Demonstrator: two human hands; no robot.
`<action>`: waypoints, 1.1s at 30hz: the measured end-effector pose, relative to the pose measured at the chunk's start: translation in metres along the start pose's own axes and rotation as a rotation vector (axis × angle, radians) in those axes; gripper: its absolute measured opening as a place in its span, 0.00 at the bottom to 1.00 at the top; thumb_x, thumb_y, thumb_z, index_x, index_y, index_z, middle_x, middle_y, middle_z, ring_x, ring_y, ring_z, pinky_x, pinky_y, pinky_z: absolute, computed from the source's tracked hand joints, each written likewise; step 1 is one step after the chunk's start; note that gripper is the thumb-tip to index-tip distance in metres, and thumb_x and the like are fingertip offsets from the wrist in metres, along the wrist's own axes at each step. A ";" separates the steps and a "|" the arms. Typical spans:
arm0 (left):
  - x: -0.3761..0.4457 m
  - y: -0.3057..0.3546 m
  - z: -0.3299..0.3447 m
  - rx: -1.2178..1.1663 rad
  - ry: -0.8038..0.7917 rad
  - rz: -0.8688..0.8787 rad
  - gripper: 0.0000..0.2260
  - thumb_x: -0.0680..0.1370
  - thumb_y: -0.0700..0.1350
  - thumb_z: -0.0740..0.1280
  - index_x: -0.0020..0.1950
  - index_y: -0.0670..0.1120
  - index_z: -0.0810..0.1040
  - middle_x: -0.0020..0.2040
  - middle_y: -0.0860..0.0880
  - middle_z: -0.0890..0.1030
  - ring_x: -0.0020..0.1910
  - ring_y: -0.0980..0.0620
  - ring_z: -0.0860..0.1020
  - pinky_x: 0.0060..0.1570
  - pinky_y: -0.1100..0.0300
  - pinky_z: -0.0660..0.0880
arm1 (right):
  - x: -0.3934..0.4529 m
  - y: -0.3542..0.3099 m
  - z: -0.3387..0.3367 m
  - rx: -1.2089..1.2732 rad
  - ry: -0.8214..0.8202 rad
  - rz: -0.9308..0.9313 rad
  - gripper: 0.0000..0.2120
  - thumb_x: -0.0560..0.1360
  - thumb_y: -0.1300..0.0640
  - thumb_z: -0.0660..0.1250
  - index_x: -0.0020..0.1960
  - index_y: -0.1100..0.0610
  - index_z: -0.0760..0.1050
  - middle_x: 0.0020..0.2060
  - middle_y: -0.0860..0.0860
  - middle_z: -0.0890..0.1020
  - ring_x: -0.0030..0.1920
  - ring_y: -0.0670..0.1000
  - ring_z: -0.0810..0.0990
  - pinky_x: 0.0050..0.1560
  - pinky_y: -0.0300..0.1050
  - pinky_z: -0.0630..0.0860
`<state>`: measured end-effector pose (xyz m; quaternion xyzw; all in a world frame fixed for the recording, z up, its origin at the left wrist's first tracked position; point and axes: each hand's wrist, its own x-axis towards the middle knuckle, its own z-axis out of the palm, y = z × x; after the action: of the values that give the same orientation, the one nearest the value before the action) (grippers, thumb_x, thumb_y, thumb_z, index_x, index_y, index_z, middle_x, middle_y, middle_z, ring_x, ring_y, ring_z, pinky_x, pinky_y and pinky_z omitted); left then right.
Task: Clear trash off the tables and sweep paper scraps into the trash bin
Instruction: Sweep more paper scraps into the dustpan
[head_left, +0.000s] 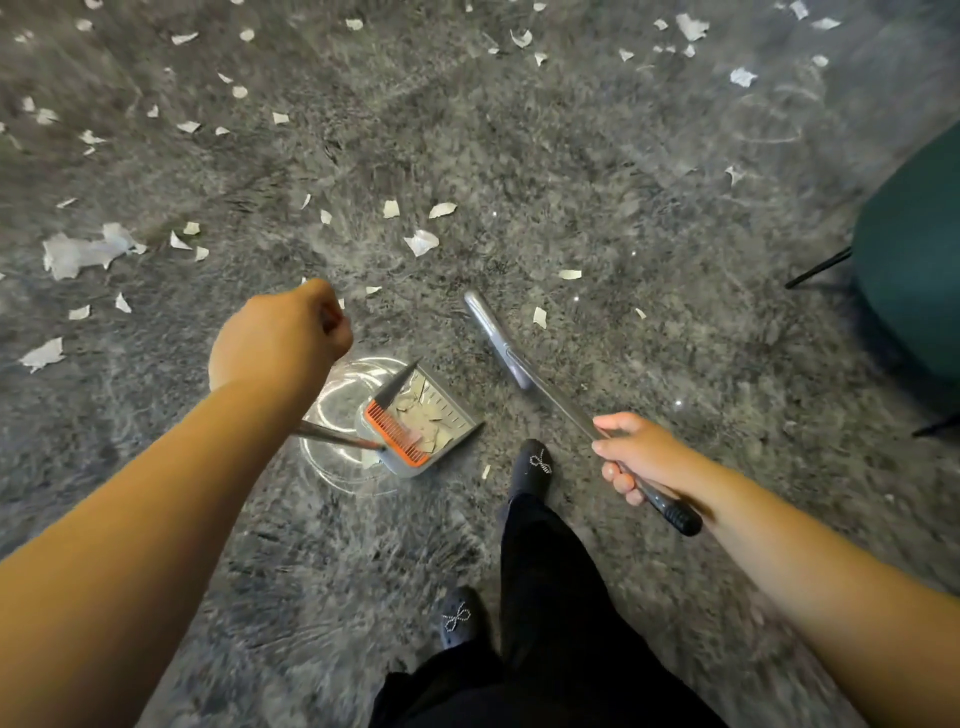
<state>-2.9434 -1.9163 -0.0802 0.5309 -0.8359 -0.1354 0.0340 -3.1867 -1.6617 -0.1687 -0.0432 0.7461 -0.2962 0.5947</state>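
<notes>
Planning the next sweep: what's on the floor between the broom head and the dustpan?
Head view: only bare grey floor lies between the broom head and the dustpan. The nearest paper scraps lie beyond the broom.

Your left hand (283, 338) is curled with its back to the camera, so whatever it holds is hidden; the dustpan handle (337, 435) disappears under your forearm. The dustpan (447, 415) hangs over a clear, glassy round shape (337, 395) that is too smeared to identify, possibly a bin liner. The broom (498, 338) head is blurred and its bristles cannot be made out. The green seat (914, 270) is cut off at the right edge. The far paper scraps (691, 26) are too small to judge.
</notes>
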 end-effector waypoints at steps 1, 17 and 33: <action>0.010 0.004 0.001 0.001 0.001 0.008 0.05 0.77 0.50 0.67 0.49 0.50 0.78 0.43 0.45 0.83 0.40 0.40 0.77 0.34 0.56 0.68 | 0.007 -0.008 -0.007 0.008 0.009 -0.001 0.21 0.81 0.61 0.60 0.71 0.52 0.62 0.29 0.55 0.70 0.19 0.47 0.66 0.20 0.36 0.63; 0.202 0.086 0.004 0.145 -0.101 0.138 0.06 0.77 0.50 0.68 0.49 0.49 0.78 0.42 0.46 0.82 0.35 0.46 0.70 0.34 0.58 0.65 | 0.147 -0.165 -0.128 -0.023 0.118 0.050 0.20 0.81 0.63 0.58 0.71 0.59 0.61 0.27 0.57 0.69 0.21 0.49 0.65 0.21 0.37 0.63; 0.247 0.080 0.015 0.212 -0.084 0.187 0.05 0.76 0.51 0.68 0.44 0.52 0.75 0.32 0.52 0.76 0.30 0.45 0.73 0.27 0.62 0.63 | 0.223 -0.234 -0.128 -0.216 0.109 0.123 0.20 0.81 0.61 0.56 0.71 0.57 0.58 0.26 0.57 0.73 0.24 0.52 0.68 0.23 0.42 0.67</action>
<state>-3.1238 -2.1031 -0.0948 0.4453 -0.8919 -0.0647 -0.0446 -3.4357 -1.8965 -0.2302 -0.0449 0.8061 -0.1791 0.5622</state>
